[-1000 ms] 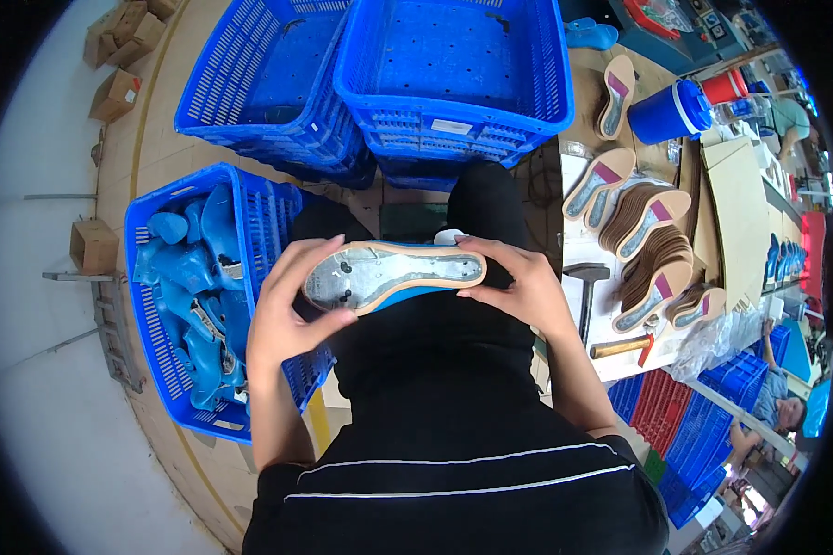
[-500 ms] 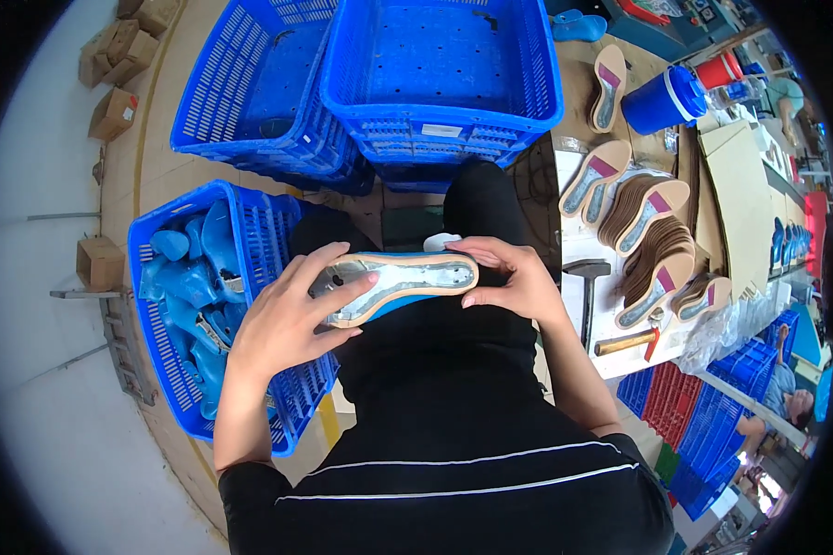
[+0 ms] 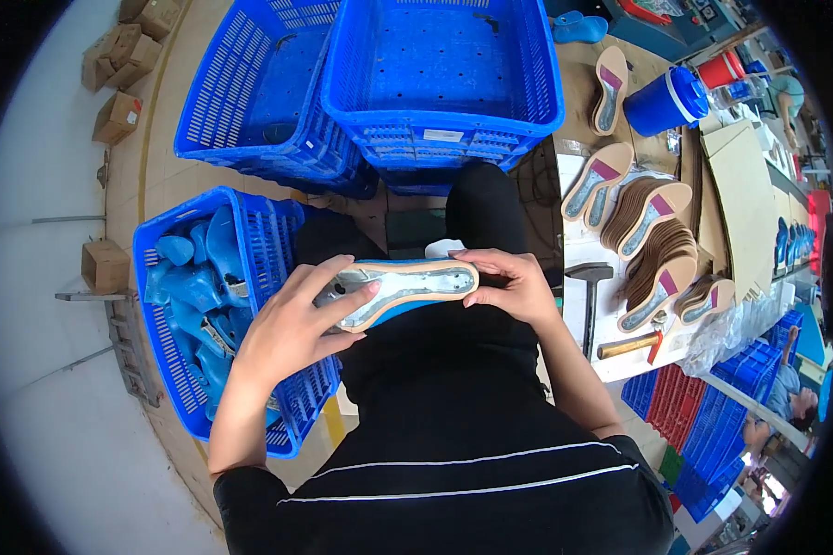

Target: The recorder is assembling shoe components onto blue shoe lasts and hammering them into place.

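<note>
Over my lap, a blue shoe last lies sideways, bottom face up. A tan-edged insole with a grey metallic middle covers that face. My left hand wraps the wider end at the left, with its index finger pressed on the insole. At the narrower right end, my right hand grips the last and insole between thumb and fingers. Just beyond the last, near my right fingertips, a small white object shows in part; its kind cannot be made out. The underside of the last is hidden.
At the left, a blue crate holds several blue lasts. Blue stacked crates stand ahead. On the right-hand bench are stacked insoles, a black-headed hammer, a wooden-handled hammer and a blue jug.
The last and insole have tipped slightly in my hands, and less of the blue side shows along the far edge. Both hands keep their hold.
</note>
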